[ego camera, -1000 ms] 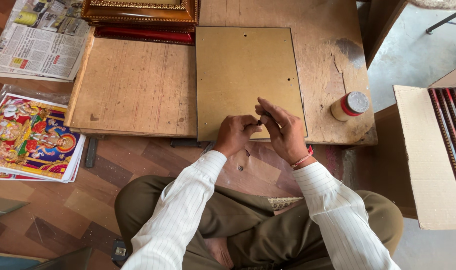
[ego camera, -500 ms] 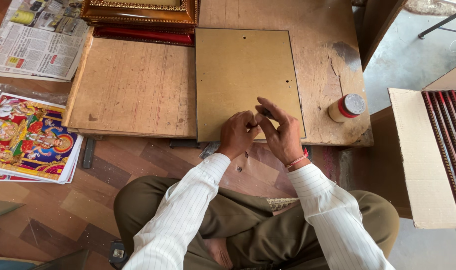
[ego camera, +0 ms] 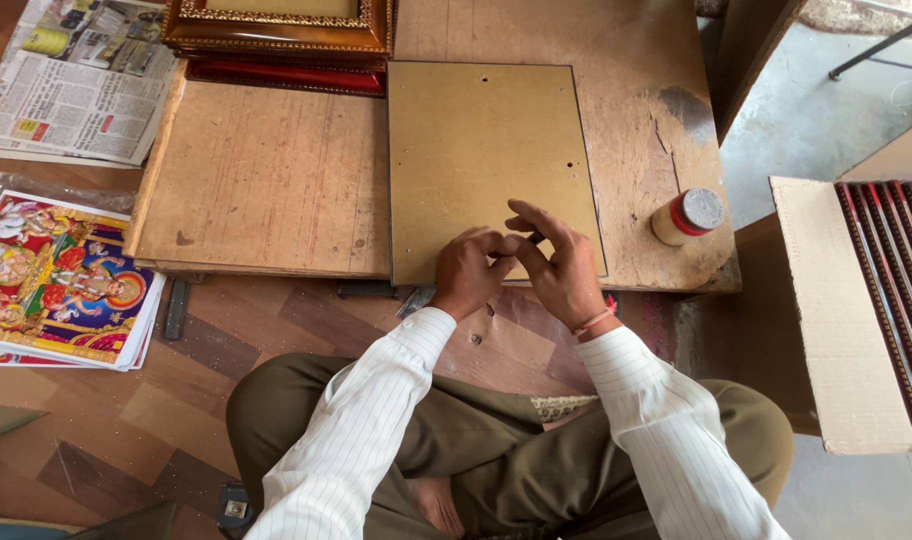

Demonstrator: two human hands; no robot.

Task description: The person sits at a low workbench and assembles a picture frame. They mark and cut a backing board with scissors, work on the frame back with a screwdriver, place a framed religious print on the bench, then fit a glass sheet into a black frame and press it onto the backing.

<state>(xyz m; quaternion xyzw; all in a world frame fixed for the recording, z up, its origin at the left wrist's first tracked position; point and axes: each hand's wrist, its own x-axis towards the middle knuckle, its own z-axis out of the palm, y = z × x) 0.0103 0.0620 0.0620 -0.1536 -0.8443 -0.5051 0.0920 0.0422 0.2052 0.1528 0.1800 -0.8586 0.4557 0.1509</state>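
- Wooden boards make up a low tabletop, scratched and stained, set over a floor of brown wood-pattern tiles; grey concrete floor shows at the upper right.
- On the tabletop lies a flat tan backing board, rectangular, its long sides running away from the person, with a few small holes in it. Its near edge sits at the tabletop's near edge.
- The person sits cross-legged in olive trousers and a white pinstriped shirt, both hands meeting over the near edge of the backing board.
- The left hand is curled, thumb and fingers pinched together on the board's near edge; what it pinches is too small to make out, possibly a little dark fastener.
- The right hand touches the left at the fingertips, its fingers partly spread and bent, a red thread band at the wrist. Whether its grip has closed on anything cannot be told.
- A small jar with a white lid and red band stands on the tabletop to the right of the board, near but apart from the right hand.
- Ornate gilded picture frames are stacked at the far edge of the tabletop.
- A newspaper lies at the upper left, and a stack of colourful prints lies on the floor to the left.
- A cardboard box holding dark red frame mouldings sits at the right.
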